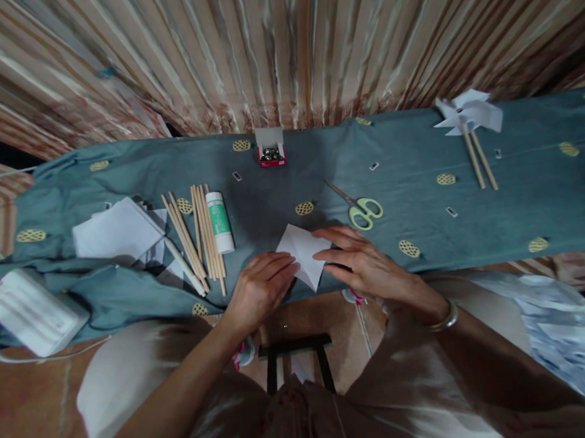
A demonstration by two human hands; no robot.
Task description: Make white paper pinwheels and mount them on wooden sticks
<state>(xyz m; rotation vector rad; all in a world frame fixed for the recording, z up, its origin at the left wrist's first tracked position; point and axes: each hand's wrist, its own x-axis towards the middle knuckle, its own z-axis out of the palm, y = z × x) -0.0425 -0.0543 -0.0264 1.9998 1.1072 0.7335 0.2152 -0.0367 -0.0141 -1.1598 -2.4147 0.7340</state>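
From the head cam, the square-looking piece of white paper [302, 245] is right in front of the person, near the front edge of the table, turned so a corner points roughly toward them. There's a faint crease line running on it.

Left hand [261, 284] is on the paper's left edge, fingers bunched close together with the tips on the sheet. Can't tell if the thumb is pinching from below. Right hand [363, 257] is at the other edge, fingers spread fairly wide, tips touching the paper. There's a bracelet [448, 318] on that wrist.

Just past the right hand sit scissors [359, 209] with light green handles, blades pointing away. Over on the left, a glue stick [219, 222] with a green label lies beside a bunch of wooden sticks [203, 232], and further left there's a messy pile of white sheets [116, 232]. A small red box [272, 160] stands open near the back, shiny bits inside, too small to make out. Far right, white paper pinwheels [480, 114] on sticks lie on the blue-green tablecloth [281, 196].
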